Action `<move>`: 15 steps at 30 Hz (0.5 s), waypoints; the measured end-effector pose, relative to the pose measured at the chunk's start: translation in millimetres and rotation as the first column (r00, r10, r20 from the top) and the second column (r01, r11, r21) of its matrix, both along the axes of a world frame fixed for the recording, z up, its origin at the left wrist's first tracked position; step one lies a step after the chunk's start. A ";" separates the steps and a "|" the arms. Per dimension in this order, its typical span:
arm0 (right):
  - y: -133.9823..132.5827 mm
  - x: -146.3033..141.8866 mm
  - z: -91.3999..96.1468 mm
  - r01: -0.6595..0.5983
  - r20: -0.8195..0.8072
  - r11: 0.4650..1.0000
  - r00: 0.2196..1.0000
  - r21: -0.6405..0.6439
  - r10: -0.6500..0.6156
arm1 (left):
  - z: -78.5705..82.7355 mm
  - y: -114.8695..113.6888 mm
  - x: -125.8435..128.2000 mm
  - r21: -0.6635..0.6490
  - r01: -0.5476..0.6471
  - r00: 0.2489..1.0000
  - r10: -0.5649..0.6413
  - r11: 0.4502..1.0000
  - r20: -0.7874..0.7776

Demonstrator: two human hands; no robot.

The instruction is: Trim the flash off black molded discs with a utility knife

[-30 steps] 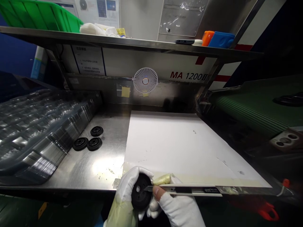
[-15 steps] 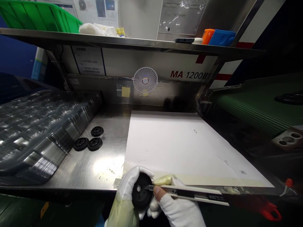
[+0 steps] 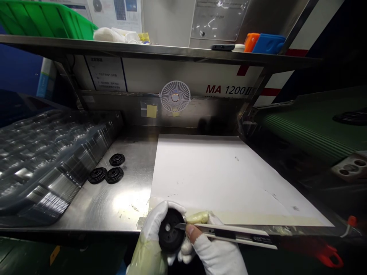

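My left hand [image 3: 153, 233], in a white glove, is closed around a round black plastic wheel [image 3: 169, 237] with a hole at its centre. It holds the wheel just off the bench's front edge, face towards me. In my right hand [image 3: 215, 244], gloved with the thumb tip bare, is a utility knife [image 3: 235, 233] with a white and black handle. Its blade lies against or just over the wheel's face, right of the central hole; contact is not clear. On the metal bench to the left sit three similar black wheels [image 3: 114, 175].
A stack of clear plastic trays [image 3: 57, 160] fills the bench's left side. White paper [image 3: 206, 175] is taped on the bench [image 3: 134, 152]. Above runs a shelf [image 3: 172, 49] with a green bin [image 3: 43, 21]. A small fan [image 3: 175, 97] faces me; red-handled scissors [image 3: 329, 256] hang at right.
The wheel and both hands are nearly still. The blade sits slightly further left across the wheel's face, and the view has shifted a little.
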State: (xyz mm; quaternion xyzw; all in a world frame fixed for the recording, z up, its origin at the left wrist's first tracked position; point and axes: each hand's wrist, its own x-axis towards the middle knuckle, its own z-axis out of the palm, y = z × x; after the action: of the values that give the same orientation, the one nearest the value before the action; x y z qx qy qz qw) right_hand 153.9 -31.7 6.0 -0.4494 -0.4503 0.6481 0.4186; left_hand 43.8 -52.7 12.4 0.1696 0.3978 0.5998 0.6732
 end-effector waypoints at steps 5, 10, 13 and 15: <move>14.8 15.1 3.3 0.076 -0.187 0.997 0.980 0.027 -0.069 | 8.2 5.8 4.1 0.063 -0.006 0.999 0.009 0.998 -0.040; 19.5 19.0 -2.5 0.088 -0.362 0.996 0.929 0.005 -0.081 | 3.8 10.6 -2.0 0.097 -0.091 0.983 0.105 0.991 -0.152; 16.6 13.8 -8.6 0.092 -0.270 0.995 0.959 0.028 -0.081 | -4.2 13.1 -1.8 0.077 -0.144 0.972 0.155 0.987 -0.178; 14.4 10.8 -9.5 0.102 -0.226 0.994 0.970 0.034 -0.092 | -9.4 16.6 -0.3 0.031 -0.141 0.980 0.144 0.989 -0.140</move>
State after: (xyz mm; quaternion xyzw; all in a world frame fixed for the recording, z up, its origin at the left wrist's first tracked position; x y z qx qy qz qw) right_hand 164.7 -17.2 -3.5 -0.3853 -0.3925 0.6629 0.5080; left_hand 43.5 -36.1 3.0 0.1898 0.4496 0.6371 0.5966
